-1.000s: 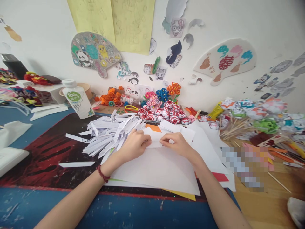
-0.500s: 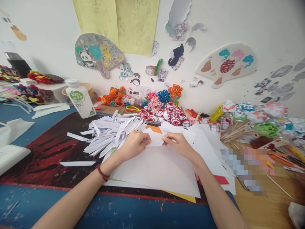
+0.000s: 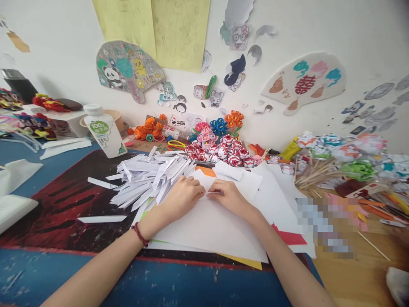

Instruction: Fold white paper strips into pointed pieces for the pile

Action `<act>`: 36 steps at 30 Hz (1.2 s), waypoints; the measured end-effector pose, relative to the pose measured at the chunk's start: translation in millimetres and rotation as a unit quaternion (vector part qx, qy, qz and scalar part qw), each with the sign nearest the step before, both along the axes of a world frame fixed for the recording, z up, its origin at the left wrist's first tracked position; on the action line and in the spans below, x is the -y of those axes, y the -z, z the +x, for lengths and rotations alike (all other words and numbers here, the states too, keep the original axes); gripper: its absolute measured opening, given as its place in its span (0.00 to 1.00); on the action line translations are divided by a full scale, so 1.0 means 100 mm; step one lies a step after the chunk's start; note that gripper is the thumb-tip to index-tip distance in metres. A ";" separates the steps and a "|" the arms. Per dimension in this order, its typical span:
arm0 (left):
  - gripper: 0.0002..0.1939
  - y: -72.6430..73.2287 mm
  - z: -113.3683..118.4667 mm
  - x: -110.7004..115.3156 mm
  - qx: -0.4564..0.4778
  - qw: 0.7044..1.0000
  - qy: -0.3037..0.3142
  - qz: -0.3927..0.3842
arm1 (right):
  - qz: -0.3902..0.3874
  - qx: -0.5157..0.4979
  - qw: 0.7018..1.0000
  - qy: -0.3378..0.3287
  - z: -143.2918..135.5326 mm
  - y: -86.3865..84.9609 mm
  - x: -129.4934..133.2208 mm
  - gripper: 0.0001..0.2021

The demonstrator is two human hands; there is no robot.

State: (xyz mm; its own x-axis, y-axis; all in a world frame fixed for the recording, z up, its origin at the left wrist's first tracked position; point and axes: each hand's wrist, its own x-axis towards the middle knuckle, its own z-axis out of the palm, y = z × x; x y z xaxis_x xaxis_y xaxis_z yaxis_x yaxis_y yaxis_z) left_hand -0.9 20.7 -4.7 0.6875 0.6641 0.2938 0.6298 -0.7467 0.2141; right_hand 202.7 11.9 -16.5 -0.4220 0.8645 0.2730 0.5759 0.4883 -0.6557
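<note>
My left hand (image 3: 185, 194) and my right hand (image 3: 232, 197) are close together over a stack of white paper sheets (image 3: 220, 234). Between their pinched fingertips is a small piece of white paper (image 3: 210, 193), seen nearly edge-on and mostly hidden by the fingers. Left of my left hand lies a heap of folded white paper strips (image 3: 137, 177). One folded strip (image 3: 102, 219) rests apart on the dark mat. Just behind my right hand are a few small white paper pieces (image 3: 228, 169).
A white bottle (image 3: 105, 134) stands at the back left. Red-and-white paper flowers (image 3: 223, 151) line the wall. To the right are wooden sticks (image 3: 315, 172), crumpled colored paper flowers (image 3: 358, 170) and a blurred-out flat object (image 3: 322, 226). A red sheet (image 3: 289, 236) pokes out beneath my right forearm.
My hands have drawn closer together. The small paper, which showed its flat face between them, is now folded or turned edge-on. The view has shifted slightly.
</note>
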 end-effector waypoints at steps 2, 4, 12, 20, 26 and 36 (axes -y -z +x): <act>0.12 0.02 -0.01 -0.01 -0.012 1.000 0.006 0.010 | 0.008 0.002 1.000 0.004 0.01 0.00 0.00 0.04; 0.13 0.05 -0.02 -0.03 -0.020 1.000 0.011 0.016 | 0.025 0.017 1.000 0.009 0.01 0.00 0.01 0.06; 0.10 0.07 0.00 -0.03 -0.067 0.995 0.023 0.072 | 0.109 0.096 0.989 -0.025 0.03 -0.05 0.02 0.07; 0.04 -0.02 0.03 0.09 -0.150 0.979 0.014 0.135 | 0.184 0.221 0.957 -0.037 0.08 -0.06 0.03 0.07; 0.04 -0.08 0.03 0.15 -0.182 0.976 0.012 0.118 | 0.174 0.277 0.945 -0.029 0.08 -0.08 0.06 0.08; 0.03 -0.17 -0.01 0.18 -0.217 0.971 0.046 0.093 | 0.134 0.284 0.949 -0.035 0.09 -0.15 0.12 0.10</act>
